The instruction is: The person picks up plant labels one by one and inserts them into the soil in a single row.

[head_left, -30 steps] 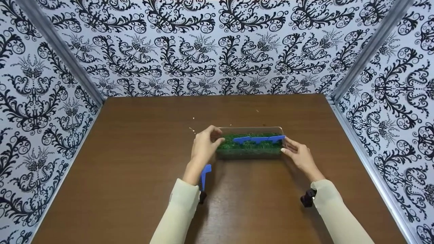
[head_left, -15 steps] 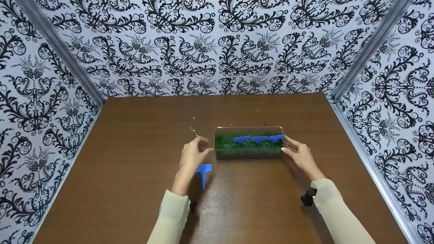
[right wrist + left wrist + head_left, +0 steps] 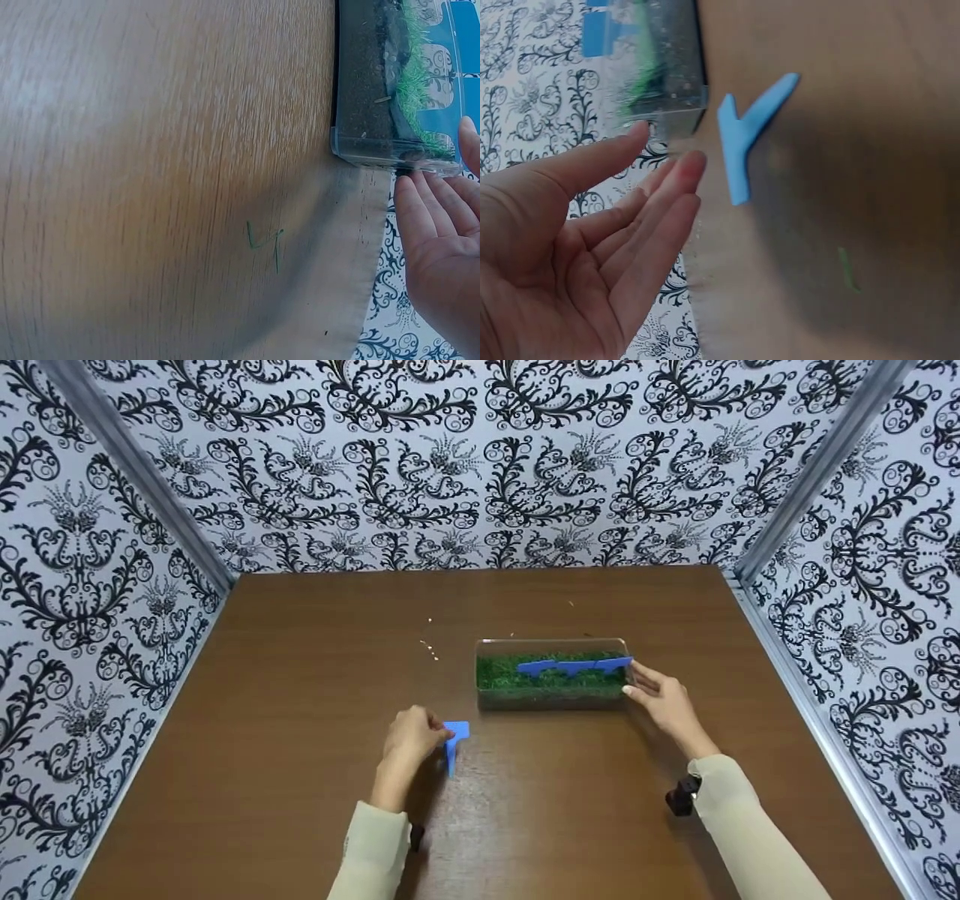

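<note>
A clear box (image 3: 553, 701) of dark soil and green grass stands mid-table, with a row of blue T-shaped plant labels (image 3: 574, 667) upright in it. One more blue plant label (image 3: 451, 750) lies flat on the table, front left of the box. My left hand (image 3: 412, 737) is at the head of this loose label, fingertips overlapping it in the head view. In the left wrist view the left hand (image 3: 592, 240) shows its thumb and fingers apart, with a gap to the label (image 3: 739, 142). My right hand (image 3: 667, 709) touches the box's right end with fairly straight fingers (image 3: 427, 206).
Small pale crumbs (image 3: 429, 646) lie on the brown table (image 3: 300, 697) left of and behind the box. Green pen-like marks (image 3: 264, 244) show on the tabletop. Patterned walls (image 3: 480, 472) with metal corner posts (image 3: 810, 472) enclose the table at the back and sides.
My left hand has left the box's left end and come down toward me to the loose plant label. The right hand stays at the box's right end, and the box has not visibly moved.
</note>
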Available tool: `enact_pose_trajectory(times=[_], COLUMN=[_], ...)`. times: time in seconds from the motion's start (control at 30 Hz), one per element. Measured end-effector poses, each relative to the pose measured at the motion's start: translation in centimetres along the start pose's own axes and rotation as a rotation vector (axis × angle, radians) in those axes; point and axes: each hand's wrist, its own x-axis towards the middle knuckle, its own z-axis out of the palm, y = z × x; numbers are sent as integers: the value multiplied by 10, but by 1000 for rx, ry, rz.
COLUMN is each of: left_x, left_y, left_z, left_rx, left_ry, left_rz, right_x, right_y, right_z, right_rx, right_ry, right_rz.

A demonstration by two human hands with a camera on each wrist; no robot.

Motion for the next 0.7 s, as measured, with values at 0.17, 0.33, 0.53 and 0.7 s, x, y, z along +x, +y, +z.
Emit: enact_pose_trajectory(times=[0.17,0.33,0.53,0.7], left_x=[-2,-2,1,3], left_y=[-5,-5,-4,0], left_z=[6,14,24,29], left_rx=[88,148,239,295], left_ry=[-14,-17,18,23], left_rz=[-12,-29,-77,-93], right_x=[0,1,1,0], right_y=[-1,0,0,-1], right_z=[1,1,2,2], right_rx=[-4,-2,4,14], right_ry=[8,13,11,5], right_rz=[-8,-6,-4,9])
